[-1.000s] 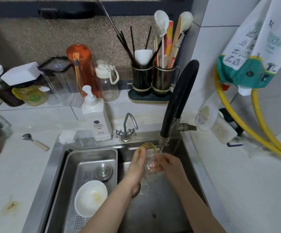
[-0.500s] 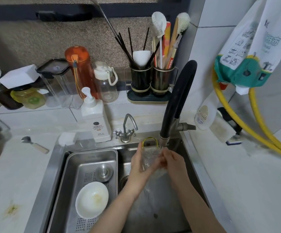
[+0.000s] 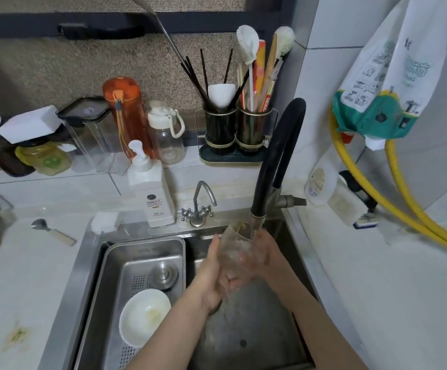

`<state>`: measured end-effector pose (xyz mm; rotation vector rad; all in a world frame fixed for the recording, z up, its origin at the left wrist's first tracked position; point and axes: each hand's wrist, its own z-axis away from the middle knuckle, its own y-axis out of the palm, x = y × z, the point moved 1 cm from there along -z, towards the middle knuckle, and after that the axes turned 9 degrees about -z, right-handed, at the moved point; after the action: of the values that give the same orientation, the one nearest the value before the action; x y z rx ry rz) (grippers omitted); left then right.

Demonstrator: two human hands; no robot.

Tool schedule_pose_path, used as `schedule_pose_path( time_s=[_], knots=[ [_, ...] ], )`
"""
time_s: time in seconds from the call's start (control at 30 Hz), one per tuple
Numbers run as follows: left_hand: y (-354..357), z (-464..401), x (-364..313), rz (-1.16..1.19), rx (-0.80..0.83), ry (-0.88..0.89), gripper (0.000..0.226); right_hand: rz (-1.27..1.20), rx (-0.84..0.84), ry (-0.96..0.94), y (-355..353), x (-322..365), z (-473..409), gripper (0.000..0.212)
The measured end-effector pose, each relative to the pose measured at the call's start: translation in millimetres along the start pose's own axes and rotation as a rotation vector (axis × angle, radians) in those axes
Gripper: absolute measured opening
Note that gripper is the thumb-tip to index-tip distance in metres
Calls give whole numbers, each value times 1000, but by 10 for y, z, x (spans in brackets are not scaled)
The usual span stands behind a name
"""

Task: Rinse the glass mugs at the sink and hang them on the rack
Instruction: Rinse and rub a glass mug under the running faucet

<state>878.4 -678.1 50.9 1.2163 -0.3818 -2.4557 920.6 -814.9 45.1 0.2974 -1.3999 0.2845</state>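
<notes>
A clear glass mug [image 3: 237, 248] with a yellowish rim is held tilted under the spout of the black faucet [image 3: 276, 166], over the right basin of the steel sink [image 3: 246, 340]. My left hand [image 3: 214, 273] cups its left side and bottom. On the mug's right side my right hand [image 3: 267, 252] wraps around it, close to the spout. Water blurs the glass, so the handle cannot be made out. No rack for hanging is visible.
A steel drain tray [image 3: 115, 284] in the left basin holds a white bowl [image 3: 143, 316] and a sink plug [image 3: 163, 273]. Behind the sink stand a soap pump bottle [image 3: 151, 193], a small tap [image 3: 199, 204], jars and utensil holders [image 3: 237, 132]. A spoon [image 3: 52, 232] lies on the left counter. A yellow hose [image 3: 404, 206] hangs at right.
Both hands have turned and lifted the mug a little under the spout; its mouth now tilts up toward the faucet.
</notes>
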Motion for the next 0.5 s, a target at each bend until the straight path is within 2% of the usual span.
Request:
schedule_pose_path(
  time_s=[0.03,0.13,0.27,0.33,0.4,0.47,0.5],
  knots=[
    [-4,1,1,-77,-21,29,54,-3,8,-10,-4,24,-12,24],
    [-7,29,-43,-338,-85,137,37,-2,11,-75,-41,138,141,50],
    [19,200,-30,-492,56,236,42,201,-90,-65,8,63,383,71],
    [-26,251,-16,-478,81,325,55,316,-65,-143,104,72,328,70],
    [-42,232,-58,-435,37,370,65,310,-22,-220,130,152,206,61],
    [33,188,-81,-418,1,400,60,355,-55,-252,93,176,118,48],
    [105,191,-68,-428,-10,415,55,483,-107,-239,47,105,88,43]
  ],
)
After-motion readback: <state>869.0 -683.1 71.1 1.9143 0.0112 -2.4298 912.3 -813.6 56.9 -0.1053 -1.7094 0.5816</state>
